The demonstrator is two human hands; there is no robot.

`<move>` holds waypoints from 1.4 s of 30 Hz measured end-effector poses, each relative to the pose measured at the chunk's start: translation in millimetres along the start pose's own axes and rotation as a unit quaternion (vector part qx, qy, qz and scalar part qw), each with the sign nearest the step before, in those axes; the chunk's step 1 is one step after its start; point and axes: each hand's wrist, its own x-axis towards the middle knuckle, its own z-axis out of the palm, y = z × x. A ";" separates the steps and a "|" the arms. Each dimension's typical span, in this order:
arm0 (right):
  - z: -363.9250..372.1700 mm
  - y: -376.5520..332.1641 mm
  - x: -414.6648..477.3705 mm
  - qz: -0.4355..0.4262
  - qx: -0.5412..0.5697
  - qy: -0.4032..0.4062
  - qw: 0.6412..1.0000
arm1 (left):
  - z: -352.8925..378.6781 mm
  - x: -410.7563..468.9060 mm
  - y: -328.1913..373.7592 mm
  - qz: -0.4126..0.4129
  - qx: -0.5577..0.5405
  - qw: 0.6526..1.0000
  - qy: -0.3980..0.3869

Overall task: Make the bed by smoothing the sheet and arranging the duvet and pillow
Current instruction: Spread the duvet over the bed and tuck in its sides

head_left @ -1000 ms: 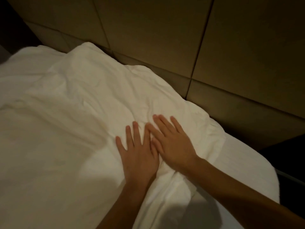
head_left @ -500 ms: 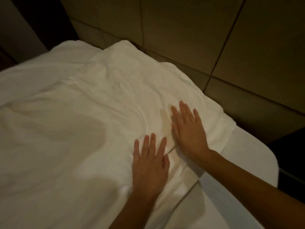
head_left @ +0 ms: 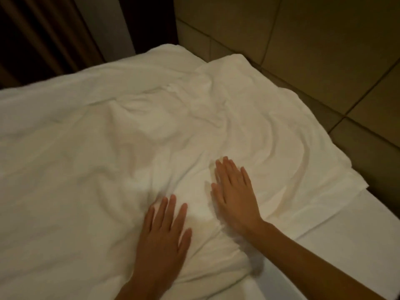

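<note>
duvet — white, rumpled, spread flat | sheet — white, smooth

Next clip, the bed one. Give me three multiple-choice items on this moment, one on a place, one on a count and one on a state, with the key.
1. Where does the bare sheet show?
A. right of the duvet
B. left of the duvet
C. on top of the duvet

2. How many hands lie on the duvet?
A. none
B. one
C. two

3. What is the state of the duvet's surface?
A. smooth and taut
B. creased and rumpled
C. rolled into a tube

Key:
1 A, the sheet lies uncovered past the duvet's right edge.
2 C, the left hand and the right hand both rest flat on it.
3 B, folds and ridges run across the cloth beyond the hands.
</note>
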 end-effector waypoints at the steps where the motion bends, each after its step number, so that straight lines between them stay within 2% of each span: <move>1: 5.1 -10.9 -0.9 -0.027 -0.004 -0.010 1.000 | -0.1 -6.9 1.5 0.017 -0.005 1.000 -0.004; 4: 27.7 -21.7 -16.2 -0.096 -0.053 -0.052 0.993 | 8.8 -25.1 5.4 0.060 0.012 0.997 -0.050; 7: 28.1 -18.2 -12.3 -0.113 -0.062 -0.060 0.990 | 10.5 -22.3 6.0 0.019 -0.004 0.996 -0.091; 10: 11.6 -24.0 9.1 -0.094 -0.010 -0.005 0.996 | -17.0 -4.8 1.5 0.000 -0.015 1.000 -0.007; 11: 4.3 -29.4 19.7 -0.081 0.013 0.027 0.996 | -33.3 4.9 -6.8 -0.029 0.001 0.999 0.041; 13: -10.7 -42.3 46.8 -0.055 0.053 0.088 0.993 | -61.9 27.4 -37.9 -0.160 0.041 0.978 0.127; 14: -14.9 -48.9 60.1 -0.045 0.061 0.098 0.992 | -66.8 34.2 -55.9 -0.227 0.045 0.963 0.140; 16: -6.9 -56.7 76.4 -0.051 0.036 0.063 0.996 | -54.5 30.6 -80.3 -0.286 0.059 0.953 0.075; 18: 22.4 -56.0 76.6 -0.083 -0.046 -0.011 0.995 | -17.5 11.3 -95.6 -0.278 0.084 0.957 -0.028; 20: 53.9 -47.0 75.0 -0.093 -0.115 -0.064 0.987 | 13.2 0.0 -107.0 -0.289 0.097 0.949 -0.081; 23: 74.2 -39.3 81.3 -0.085 -0.140 -0.091 0.982 | 23.9 6.1 -113.9 -0.293 0.103 0.947 -0.078; 25: 75.0 -39.1 83.0 -0.094 -0.139 -0.078 0.983 | 26.2 6.5 -114.1 -0.289 0.107 0.949 -0.072; 30: 58.6 -39.9 79.1 -0.100 -0.093 -0.043 0.990 | 12.9 11.0 -93.9 -0.362 0.057 0.925 -0.098; 32: 45.9 -47.1 86.8 -0.100 -0.061 -0.007 0.993 | 4.1 26.2 -84.2 -0.392 0.036 0.918 -0.049; 34: 37.4 -58.1 104.6 -0.093 -0.029 0.024 0.995 | -2.2 52.0 -75.5 -0.363 0.024 0.931 0.014; 36: 42.1 -68.6 119.3 -0.096 -0.018 0.015 0.995 | 4.7 74.7 -67.0 -0.318 0.021 0.947 0.043; 40: 78.3 -62.6 114.1 -0.121 -0.124 -0.053 0.983 | 41.6 79.0 -56.2 -0.276 0.065 0.959 -0.030; 42: 83.5 -62.6 113.9 -0.125 -0.147 -0.070 0.979 | 49.6 78.5 -61.2 -0.277 0.078 0.957 -0.040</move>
